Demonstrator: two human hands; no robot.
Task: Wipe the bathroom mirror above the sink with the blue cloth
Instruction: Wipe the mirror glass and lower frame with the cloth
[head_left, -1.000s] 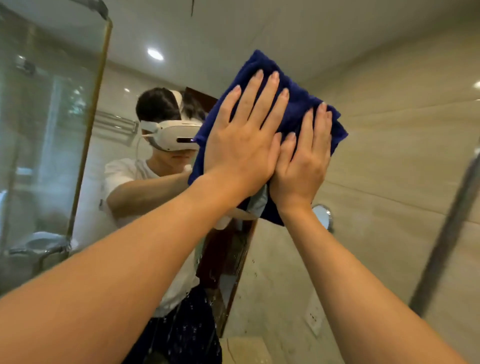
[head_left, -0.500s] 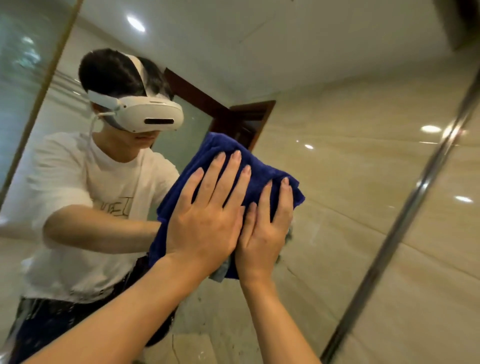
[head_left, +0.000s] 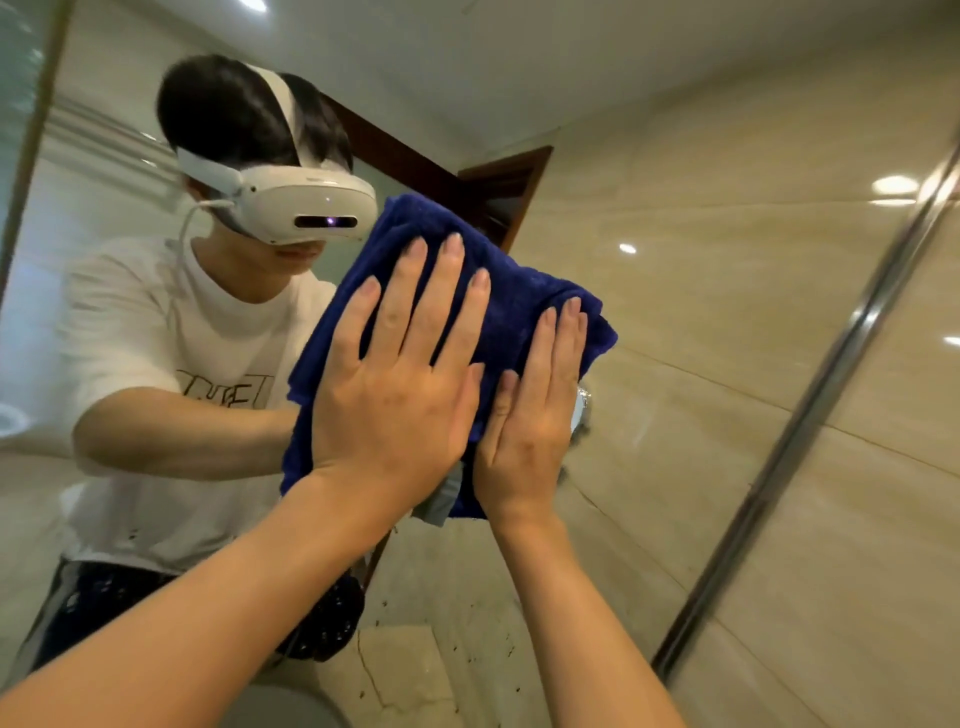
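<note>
A folded blue cloth (head_left: 511, 301) lies flat against the bathroom mirror (head_left: 675, 322). My left hand (head_left: 400, 384) presses on the cloth with fingers spread and pointing up. My right hand (head_left: 535, 415) presses flat on the cloth's right part, beside the left hand. Both palms pin the cloth to the glass. The mirror reflects a person in a white shirt with a white headset. Dark specks mark the mirror's lower part (head_left: 467, 639).
A metal strip (head_left: 810, 415) runs diagonally along the mirror's right edge, with beige tiled wall (head_left: 883, 571) beyond it. A white curved rim (head_left: 291, 709) shows at the bottom. A brown door frame (head_left: 498, 187) appears in the reflection.
Both hands with the cloth slid down the mirror from one second ago, then shifted slightly up and right. The view has tilted, so the reflected person sits more to the left.
</note>
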